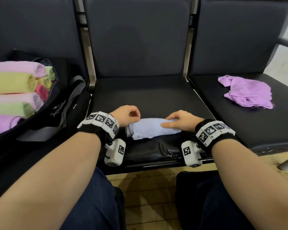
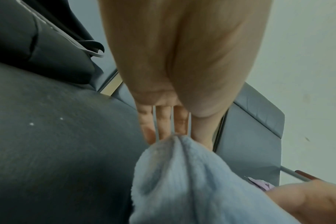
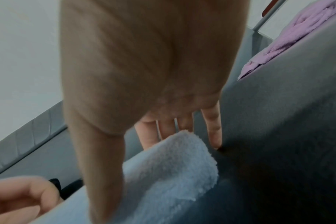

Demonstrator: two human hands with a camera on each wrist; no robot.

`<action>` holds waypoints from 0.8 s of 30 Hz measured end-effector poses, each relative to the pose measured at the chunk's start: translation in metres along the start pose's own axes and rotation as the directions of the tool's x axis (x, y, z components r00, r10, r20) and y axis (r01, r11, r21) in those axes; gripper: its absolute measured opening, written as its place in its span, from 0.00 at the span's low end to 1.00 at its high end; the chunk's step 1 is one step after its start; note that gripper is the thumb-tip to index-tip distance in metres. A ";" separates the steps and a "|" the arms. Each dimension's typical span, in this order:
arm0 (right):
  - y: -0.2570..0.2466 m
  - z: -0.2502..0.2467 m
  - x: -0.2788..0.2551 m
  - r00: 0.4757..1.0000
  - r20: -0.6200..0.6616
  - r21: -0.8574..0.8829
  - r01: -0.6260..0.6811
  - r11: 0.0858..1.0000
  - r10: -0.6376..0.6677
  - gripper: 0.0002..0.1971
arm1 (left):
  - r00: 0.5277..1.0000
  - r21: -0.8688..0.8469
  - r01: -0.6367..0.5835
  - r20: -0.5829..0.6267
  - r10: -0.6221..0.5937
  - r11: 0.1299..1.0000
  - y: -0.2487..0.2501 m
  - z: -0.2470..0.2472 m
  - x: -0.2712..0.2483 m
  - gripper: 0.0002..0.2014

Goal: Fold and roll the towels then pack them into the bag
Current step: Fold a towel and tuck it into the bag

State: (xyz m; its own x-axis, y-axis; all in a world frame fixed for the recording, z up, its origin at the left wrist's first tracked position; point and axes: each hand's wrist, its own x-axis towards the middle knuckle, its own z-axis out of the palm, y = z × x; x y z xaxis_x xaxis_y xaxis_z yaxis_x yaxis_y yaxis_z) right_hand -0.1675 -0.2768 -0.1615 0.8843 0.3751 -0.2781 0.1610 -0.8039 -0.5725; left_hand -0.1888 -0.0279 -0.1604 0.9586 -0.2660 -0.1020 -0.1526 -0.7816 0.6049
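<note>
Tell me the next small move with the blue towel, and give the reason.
Probably lift the rolled blue towel and carry it left to the bag. It already lies as a roll on the middle seat, with the left hand and right hand on its two ends. The open bag holds other rolled towels; the purple towel waits crumpled on the right seat.

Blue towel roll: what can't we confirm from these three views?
- Blue towel: its far side, head view, hidden behind the roll itself and both hands.
- Left hand grip: fingertips, left wrist view, hidden behind the towel.
- Bag: towel count, cut by the head view's left edge.
</note>
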 end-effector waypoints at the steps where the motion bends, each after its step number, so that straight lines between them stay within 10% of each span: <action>1: 0.000 -0.001 -0.001 0.999 0.041 -0.023 -0.012 1.000 0.013 0.21 | 1.000 -0.004 0.007 0.001 -0.007 1.000 -0.002 -0.001 0.000 0.02; 24: -0.009 0.007 0.014 0.994 0.046 -0.125 -0.094 0.988 0.101 0.14 | 0.997 0.044 -0.059 0.055 0.057 0.997 -0.006 -0.015 -0.023 0.13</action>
State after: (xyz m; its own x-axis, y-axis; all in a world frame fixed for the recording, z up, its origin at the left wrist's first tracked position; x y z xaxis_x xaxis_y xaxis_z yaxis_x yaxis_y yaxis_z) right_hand -0.1600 -0.2609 -0.1654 0.8748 0.3132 -0.3695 0.1307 -0.8871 -0.4426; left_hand -0.2064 -0.0087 -0.1495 0.9337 -0.3406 -0.1108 -0.2195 -0.7885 0.5745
